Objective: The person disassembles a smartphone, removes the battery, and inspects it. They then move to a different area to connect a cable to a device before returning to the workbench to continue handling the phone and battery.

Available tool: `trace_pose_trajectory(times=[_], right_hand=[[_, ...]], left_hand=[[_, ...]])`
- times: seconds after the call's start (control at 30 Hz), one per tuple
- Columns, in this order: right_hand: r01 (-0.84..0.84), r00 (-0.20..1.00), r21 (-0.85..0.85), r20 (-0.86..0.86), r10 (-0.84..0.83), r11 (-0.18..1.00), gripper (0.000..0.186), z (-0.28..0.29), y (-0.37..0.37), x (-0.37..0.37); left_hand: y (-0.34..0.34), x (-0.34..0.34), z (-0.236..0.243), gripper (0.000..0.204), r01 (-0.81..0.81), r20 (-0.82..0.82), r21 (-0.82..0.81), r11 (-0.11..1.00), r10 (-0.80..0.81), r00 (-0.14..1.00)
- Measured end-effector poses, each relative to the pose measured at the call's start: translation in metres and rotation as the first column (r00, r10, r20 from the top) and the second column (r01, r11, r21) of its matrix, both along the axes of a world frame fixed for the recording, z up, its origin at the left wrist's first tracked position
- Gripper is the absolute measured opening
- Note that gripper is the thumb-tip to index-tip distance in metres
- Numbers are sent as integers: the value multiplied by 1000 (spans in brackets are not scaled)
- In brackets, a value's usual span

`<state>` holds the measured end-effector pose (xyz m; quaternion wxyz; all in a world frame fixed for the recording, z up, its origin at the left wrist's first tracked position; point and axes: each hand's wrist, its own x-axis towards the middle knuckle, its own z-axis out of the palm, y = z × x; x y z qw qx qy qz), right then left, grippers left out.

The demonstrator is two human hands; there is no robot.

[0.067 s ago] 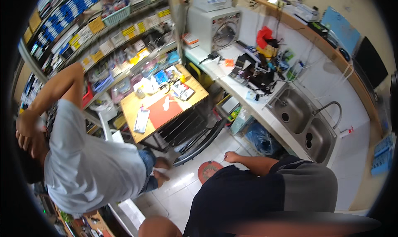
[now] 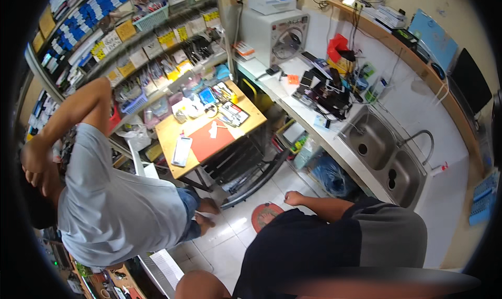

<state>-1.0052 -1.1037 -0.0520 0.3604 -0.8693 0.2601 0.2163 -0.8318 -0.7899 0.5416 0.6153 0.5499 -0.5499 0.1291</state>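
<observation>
My right hand [image 2: 294,197] is at the end of my bent arm, in front of my dark shirt and above the tiled floor. Its fingers look curled closed, and I see nothing in them. Below it lies a round red mat or lid [image 2: 265,216], partly hidden by my shirt. My left hand is out of sight. Bare skin [image 2: 201,286] shows at the lower edge, but I cannot tell which part of me it is. On the left another person in a pale shirt [image 2: 125,210] stands with a raised arm and a hand at the head.
A wooden table [image 2: 170,134] holds an orange-red mat [image 2: 212,142], a white-framed flat device [image 2: 181,151] and small tools. A double steel sink [image 2: 374,137] is set in the right counter, beside cluttered black items [image 2: 324,92]. Packed shelves [image 2: 141,37] line the back left.
The whole view has shifted slightly, so the scene sits a little further right. My right hand and the other person hold nearly the same poses.
</observation>
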Motion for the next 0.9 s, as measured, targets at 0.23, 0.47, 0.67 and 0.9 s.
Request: trace_pose_trajectory(times=[0.23, 0.47, 0.67, 0.9], right_hand=[[-7, 999, -28, -43, 6, 1000, 43, -2, -30, -9], [-180, 984, -72, -14, 179, 981, 39, -43, -73, -40], [-250, 926, 71, -275, 260, 966, 32, 9, -56, 20], [-282, 938, 155, -162, 306, 947, 23, 2, -22, 82]], left_hand=[[2, -5, -6, 7, -83, -4, 45, 996, 83, 997], [6, -14, -18, 6, -175, 4, 39, 984, 175, 984], [48, -26, -9, 5, -473, 77, 127, 872, 466, 881], [175, -109, 22, 5, -849, 229, -22, 527, 830, 509]])
